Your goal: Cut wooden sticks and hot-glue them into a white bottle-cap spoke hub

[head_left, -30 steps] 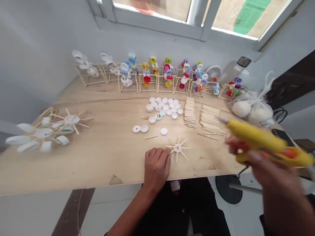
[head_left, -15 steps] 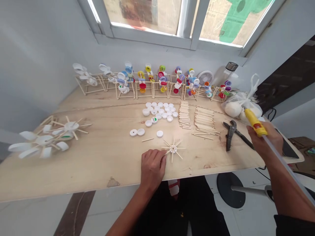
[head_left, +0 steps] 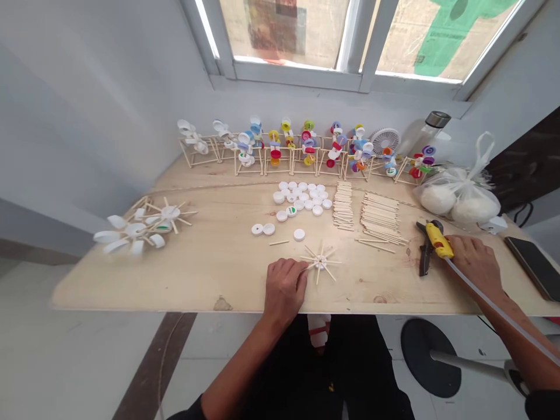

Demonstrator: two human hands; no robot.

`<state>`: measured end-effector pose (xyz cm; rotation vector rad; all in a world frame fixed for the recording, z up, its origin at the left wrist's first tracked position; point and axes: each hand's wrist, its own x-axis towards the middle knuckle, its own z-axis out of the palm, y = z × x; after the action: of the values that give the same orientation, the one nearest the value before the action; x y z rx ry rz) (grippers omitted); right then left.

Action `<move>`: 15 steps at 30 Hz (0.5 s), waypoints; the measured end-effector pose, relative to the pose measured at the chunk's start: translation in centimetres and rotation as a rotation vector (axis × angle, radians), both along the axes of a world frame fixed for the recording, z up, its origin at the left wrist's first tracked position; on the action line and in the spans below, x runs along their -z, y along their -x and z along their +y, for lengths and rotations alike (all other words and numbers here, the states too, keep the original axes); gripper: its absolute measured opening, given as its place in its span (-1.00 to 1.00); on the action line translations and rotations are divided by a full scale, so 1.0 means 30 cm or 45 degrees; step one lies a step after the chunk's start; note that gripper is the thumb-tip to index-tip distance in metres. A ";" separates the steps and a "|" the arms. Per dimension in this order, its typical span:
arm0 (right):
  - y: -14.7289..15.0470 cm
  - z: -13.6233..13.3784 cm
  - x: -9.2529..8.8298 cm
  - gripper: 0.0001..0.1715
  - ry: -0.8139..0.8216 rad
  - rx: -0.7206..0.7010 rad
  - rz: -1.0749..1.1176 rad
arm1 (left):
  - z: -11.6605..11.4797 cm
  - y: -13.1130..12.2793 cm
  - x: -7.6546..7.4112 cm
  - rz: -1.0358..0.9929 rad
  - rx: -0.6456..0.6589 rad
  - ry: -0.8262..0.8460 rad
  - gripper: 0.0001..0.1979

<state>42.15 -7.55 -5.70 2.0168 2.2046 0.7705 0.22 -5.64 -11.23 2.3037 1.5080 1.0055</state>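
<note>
My left hand lies near the table's front edge, its fingers pinching one stick of a small spoked wheel. That wheel has thin wooden sticks spread around a white bottle cap and rests flat on the wood. At the right, my right hand is closed around a yellow glue gun, low at the tabletop, with a clear cord-like strip trailing along the forearm. Beneath the gun are dark pliers, partly covered by it and the hand. A loose cap and a single stick lie just beyond the wheel.
Several white caps lie mid-table beside two stacks of sticks. Finished cap wheels on stick frames line the back. White-cap wheels lie left. A bag, bottle, fan and phone are right.
My right hand has lowered the glue gun from in front of the plastic bag to the tabletop over the pliers. My left hand keeps its pinch on the wheel. The view has shifted left.
</note>
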 end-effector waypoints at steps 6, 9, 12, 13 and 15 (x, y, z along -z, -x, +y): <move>-0.007 -0.035 0.024 -0.57 0.083 0.010 0.145 | -0.003 -0.002 -0.005 0.008 -0.015 0.016 -0.86; -0.015 -0.057 0.040 -0.54 0.092 0.029 0.179 | -0.004 0.000 -0.005 0.009 -0.012 0.028 -0.86; -0.029 -0.076 0.047 -0.54 0.079 0.037 0.182 | -0.005 0.003 -0.003 -0.006 -0.010 0.029 -0.87; -0.034 -0.082 0.043 -0.55 0.075 0.029 0.171 | -0.005 0.004 -0.003 -0.011 -0.012 0.032 -0.87; -0.039 -0.092 0.021 -0.57 0.048 0.000 0.127 | -0.005 0.005 -0.003 -0.021 -0.013 0.043 -0.87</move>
<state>43.30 -10.30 -6.34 2.0807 2.2528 0.6365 0.08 -5.79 -11.13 2.2616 1.5199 0.9908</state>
